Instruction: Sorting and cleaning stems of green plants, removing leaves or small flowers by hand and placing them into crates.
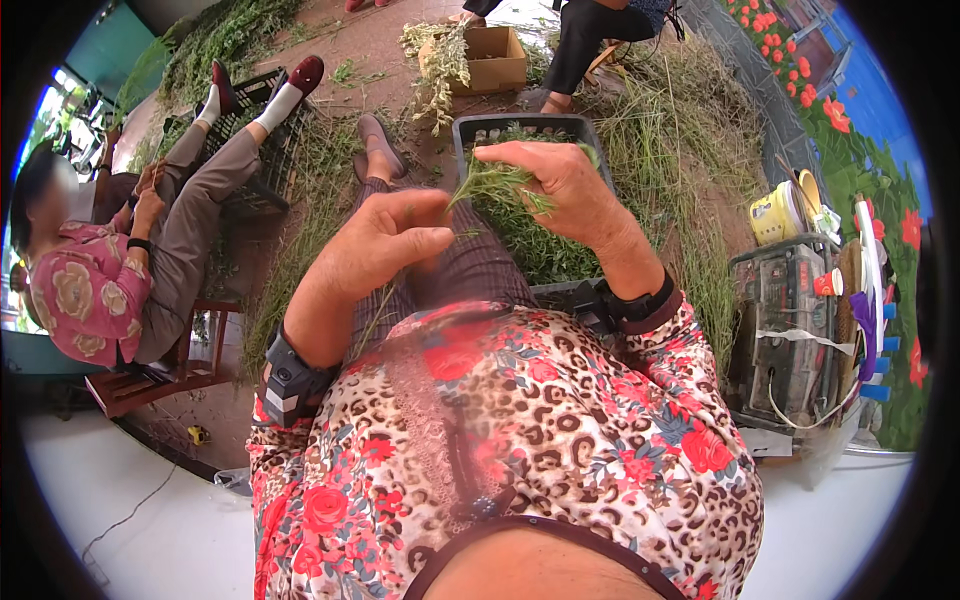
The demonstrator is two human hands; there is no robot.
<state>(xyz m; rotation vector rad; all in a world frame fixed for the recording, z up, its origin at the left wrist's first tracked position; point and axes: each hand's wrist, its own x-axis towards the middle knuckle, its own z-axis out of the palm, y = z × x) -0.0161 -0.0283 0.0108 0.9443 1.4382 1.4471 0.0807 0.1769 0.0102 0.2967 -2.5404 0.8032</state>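
Note:
My right hand [559, 184] pinches a small sprig of feathery green leaves [491, 187] between thumb and fingers, over the near side of a dark plastic crate. Beside it, my left hand [375, 244] has thumb and forefinger apart, with the sprig's thin end close to the forefinger tip. Its lower fingers are blurred, so whether it grips a stem is unclear. The crate [459, 150] stands at my right leg and holds loose green leafy sprigs [551, 247]. A thin stalk [377, 319] lies on my striped trousers below the left hand.
Long cut stalks [667, 127] cover the floor to the right; more [300, 217] lie left. A cardboard box [495, 60] sits ahead near a seated person's legs [585, 45]. Another seated person [90, 292] rests their feet on a black crate [255, 157]. A clear bin [787, 330] stands right.

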